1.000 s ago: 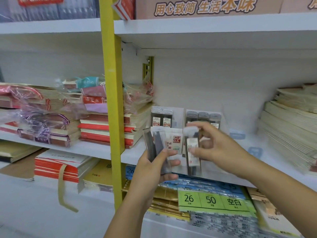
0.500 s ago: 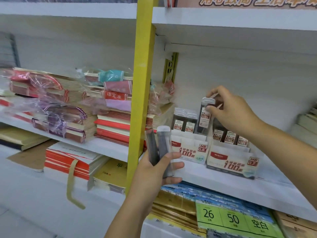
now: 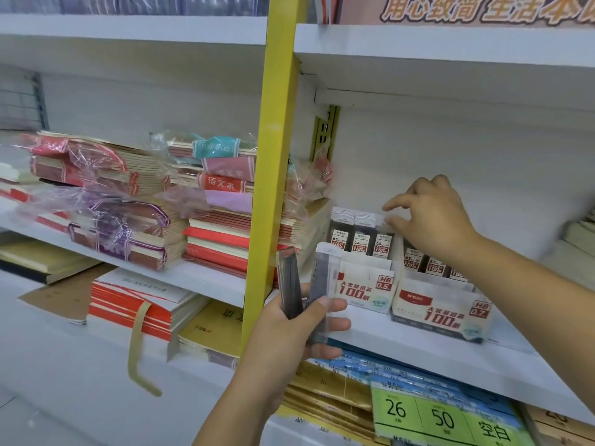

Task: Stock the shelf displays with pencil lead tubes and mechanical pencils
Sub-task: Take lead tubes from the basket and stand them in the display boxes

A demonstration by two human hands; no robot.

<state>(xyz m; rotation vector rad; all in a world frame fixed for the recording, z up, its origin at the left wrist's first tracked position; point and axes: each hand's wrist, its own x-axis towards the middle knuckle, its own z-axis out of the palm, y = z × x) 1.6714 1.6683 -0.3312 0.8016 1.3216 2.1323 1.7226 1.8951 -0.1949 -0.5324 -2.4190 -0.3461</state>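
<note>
The fingers (image 3: 391,207) of the right hand (image 3: 431,220) are curled. The index and thumb sit on either side of the white cap of a dark pencil lead tube with a red-and-white label (image 3: 382,244). Blur hides how firm the pinch is. That tube stands upright as the third in the back row of the white cardboard display box marked HB 0.5 (image 3: 367,284). The left hand (image 3: 289,336) grips two clear plastic tubes of dark leads (image 3: 323,284), upright, with the thumb across their fronts, just in front of the shelf edge.

The stocking looks to be partly done. The 0.5 box has three tubes at the back, and its front rows appear unfilled. The neighbouring white cardboard display box marked HB 0.7 (image 3: 441,313) also shows a row of tubes, partly hidden behind the right wrist. The two tubes in the left hand are yet to be placed. No mechanical pencils are in view, so that part seems not yet begun.

Both boxes sit on the white shelf board (image 3: 418,352). A yellow metal upright (image 3: 273,156) stands close to the left of the held tubes. Beyond it lie stacks of exercise books in clear film (image 3: 128,204). A green price card reading 26 and 50 (image 3: 441,416) lies on the shelf below. The right forearm crosses above the 0.7 box, and the standing tubes could likely tip if nudged.
</note>
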